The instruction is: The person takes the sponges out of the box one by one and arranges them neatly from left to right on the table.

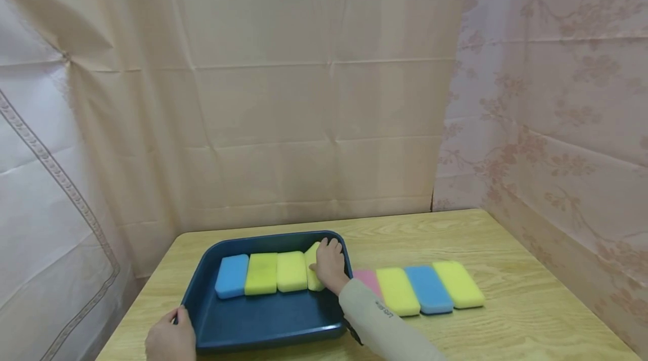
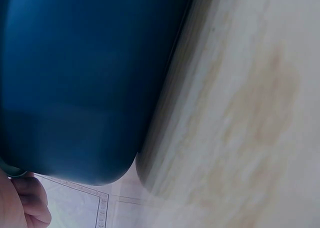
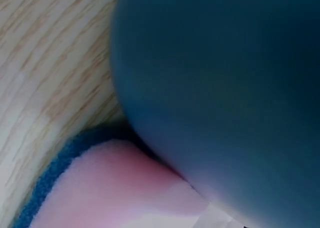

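Row of sponges in a tray (image 1: 268,321) on a wood-grain table (image 1: 536,293). The left hand (image 1: 171,336) is clamped on the rim at the tray's near left corner; in the left wrist view its curled fingers (image 2: 34,200) appear beside the tray's outer wall. The right hand (image 1: 331,265) reaches over the right wall, thumb and fingers closed about the end sponge (image 1: 311,254), which stands somewhat tilted inside the tray near that wall. To its left, side by side on the tray floor, lie a yellow sponge (image 1: 292,272), a green-yellow sponge (image 1: 261,274) and a blue sponge (image 1: 232,276). Outside, a second row rests on the table right of the tray: pink (image 1: 367,278), yellow (image 1: 397,292), blue (image 1: 429,289), yellow (image 1: 458,284). The right wrist view shows the pink one, with a dark blue backing (image 3: 60,163), against the tray's outer wall. A beige sleeve (image 1: 379,321) passes in front of this row's near left part. A pale curtain (image 1: 314,96) hangs behind.
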The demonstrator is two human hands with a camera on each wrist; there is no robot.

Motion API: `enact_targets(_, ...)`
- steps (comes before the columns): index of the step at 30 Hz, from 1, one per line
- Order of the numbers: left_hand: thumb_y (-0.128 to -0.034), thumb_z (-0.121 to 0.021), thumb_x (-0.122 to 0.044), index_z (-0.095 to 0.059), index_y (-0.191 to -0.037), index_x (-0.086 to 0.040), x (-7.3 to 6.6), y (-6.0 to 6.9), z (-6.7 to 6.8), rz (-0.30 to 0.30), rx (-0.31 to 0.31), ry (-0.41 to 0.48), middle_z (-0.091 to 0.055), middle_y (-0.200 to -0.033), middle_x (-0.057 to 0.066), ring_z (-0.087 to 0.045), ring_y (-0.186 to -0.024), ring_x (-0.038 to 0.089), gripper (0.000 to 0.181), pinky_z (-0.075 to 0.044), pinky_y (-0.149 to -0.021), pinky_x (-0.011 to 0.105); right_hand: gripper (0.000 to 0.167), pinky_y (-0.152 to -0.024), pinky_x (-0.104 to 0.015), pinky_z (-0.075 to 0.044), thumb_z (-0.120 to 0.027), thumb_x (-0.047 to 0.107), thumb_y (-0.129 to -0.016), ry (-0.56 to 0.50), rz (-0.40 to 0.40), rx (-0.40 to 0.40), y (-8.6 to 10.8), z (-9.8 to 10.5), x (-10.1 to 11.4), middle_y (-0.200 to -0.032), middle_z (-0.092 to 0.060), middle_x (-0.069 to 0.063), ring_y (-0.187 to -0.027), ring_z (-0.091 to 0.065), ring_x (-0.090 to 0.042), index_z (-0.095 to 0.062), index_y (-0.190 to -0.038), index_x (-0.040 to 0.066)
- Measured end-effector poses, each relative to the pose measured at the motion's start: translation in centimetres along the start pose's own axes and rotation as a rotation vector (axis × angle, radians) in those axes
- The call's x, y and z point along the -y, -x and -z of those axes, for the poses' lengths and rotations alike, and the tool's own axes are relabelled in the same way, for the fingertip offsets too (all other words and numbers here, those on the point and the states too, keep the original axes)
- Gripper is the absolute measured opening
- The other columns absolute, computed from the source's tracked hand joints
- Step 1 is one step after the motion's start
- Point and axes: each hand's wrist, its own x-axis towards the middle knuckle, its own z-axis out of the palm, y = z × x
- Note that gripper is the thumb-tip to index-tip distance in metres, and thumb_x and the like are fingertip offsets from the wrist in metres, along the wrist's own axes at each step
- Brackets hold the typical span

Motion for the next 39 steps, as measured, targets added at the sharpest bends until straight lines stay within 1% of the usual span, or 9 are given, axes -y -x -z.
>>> enact_targets(2, -0.0908, -0.043, -0.023, -0.058, -0.11, 0.004, 0.2, -0.2, -0.3, 0.007, -0.002, -0.009, -0.058, -0.106, 0.025, -0.051, -0.1, 0.042, 0.036, -0.037, -0.085, 0.054, 0.054, -0.061, -0.033, -0.048, -0.078, 0.024, -0.068, -0.024, 0.014, -0.007, 0.0, 0.1, -0.1, -0.092, -0.044, -0.023, -0.082, -0.046, -0.031, -0.051, -0.1, -0.01)
enact_targets(5, -0.0911, -0.042, -0.022, -0.059, -0.109, 0.004, -0.2, 0.2, 0.2, 0.016, 0.002, 0.0, -0.057, -0.109, 0.026, -0.051, -0.101, 0.042, 0.036, -0.037, -0.087, 0.054, 0.042, -0.061, -0.033, -0.046, -0.076, 0.02, -0.071, -0.072, 0.03, -0.007, 0.0, 0.3, -0.2, -0.087, -0.043, -0.022, -0.079, -0.045, -0.03, -0.05, -0.09, -0.008)
enact_targets(11, -0.0921, -0.039, -0.024, -0.058, -0.107, 0.005, -0.7, 1.1, 1.2, -0.02, 0.009, 0.0, -0.056, -0.107, 0.027, -0.051, -0.1, 0.043, 0.038, -0.037, -0.086, 0.054, 0.036, -0.063, -0.034, -0.046, -0.072, 0.016, -0.075, -0.143, 0.006, 0.004, -0.2, 0.5, -0.4, -0.088, -0.045, -0.022, -0.082, -0.047, -0.031, -0.05, -0.09, -0.008)
enact_targets(18, -0.092, -0.039, -0.023, -0.058, -0.106, 0.007, -0.8, 1.3, 1.4, -0.034, -0.002, 0.0, -0.056, -0.106, 0.028, -0.051, -0.099, 0.043, 0.037, -0.038, -0.086, 0.054, 0.04, -0.067, -0.034, -0.048, -0.072, 0.016, -0.075, -0.172, -0.02, -0.01, -0.3, 1.2, -0.6, -0.092, -0.047, -0.022, -0.087, -0.049, -0.031, -0.052, -0.096, -0.01)
enact_targets(24, -0.0919, -0.04, -0.022, -0.058, -0.105, 0.007, -0.8, 1.4, 1.4, -0.037, -0.006, 0.014, -0.056, -0.106, 0.028, -0.051, -0.098, 0.043, 0.037, -0.037, -0.086, 0.054, 0.038, -0.066, -0.034, -0.047, -0.073, 0.015, -0.073, -0.209, -0.005, -0.056, -0.7, 1.9, -1.2, -0.084, -0.049, -0.019, -0.079, -0.051, -0.029, -0.053, -0.092, -0.011)
enact_targets(26, -0.0919, -0.04, -0.022, -0.058, -0.105, 0.007, -0.8, 1.4, 1.4, -0.034, -0.005, 0.016, -0.056, -0.106, 0.028, -0.051, -0.098, 0.043, 0.037, -0.037, -0.086, 0.054, 0.035, -0.062, -0.034, -0.046, -0.073, 0.014, -0.073, -0.246, -0.007, -0.068, -0.8, 2.1, -1.5, -0.079, -0.048, -0.016, -0.073, -0.05, -0.027, -0.054, -0.089, -0.01)
enact_targets(30, -0.0917, -0.04, -0.022, -0.059, -0.105, 0.007, -0.8, 1.4, 1.3, -0.026, -0.006, 0.011, -0.056, -0.106, 0.027, -0.052, -0.096, 0.043, 0.036, -0.038, -0.086, 0.054, 0.031, -0.061, -0.034, -0.044, -0.073, 0.012, -0.072, -0.34, 0.004, -0.084, -0.9, 2.9, -2.2, -0.075, -0.049, -0.014, -0.07, -0.047, -0.024, -0.055, -0.086, -0.01)
enact_targets(35, -0.0915, -0.041, -0.021, -0.059, -0.105, 0.007, -0.9, 1.5, 1.4, -0.023, -0.017, 0.018, -0.057, -0.106, 0.027, -0.053, -0.095, 0.042, 0.036, -0.038, -0.085, 0.053, 0.036, -0.062, -0.033, -0.045, -0.071, 0.011, -0.073, -0.46, -0.018, -0.076, -0.7, 3.7, -2.8, -0.08, -0.054, -0.016, -0.073, -0.048, -0.024, -0.057, -0.095, -0.014)
enact_targets(39, -0.0919, -0.039, -0.022, -0.058, -0.106, 0.007, -0.9, 1.4, 1.4, -0.02, 0.001, 0.025, -0.056, -0.107, 0.028, -0.051, -0.099, 0.043, 0.037, -0.037, -0.087, 0.054, 0.035, -0.058, -0.031, -0.047, -0.069, 0.008, -0.075, -0.569, -0.041, -0.061, -0.4, 4.3, -3.2, -0.081, -0.054, -0.016, -0.07, -0.051, -0.022, -0.056, -0.098, -0.014)
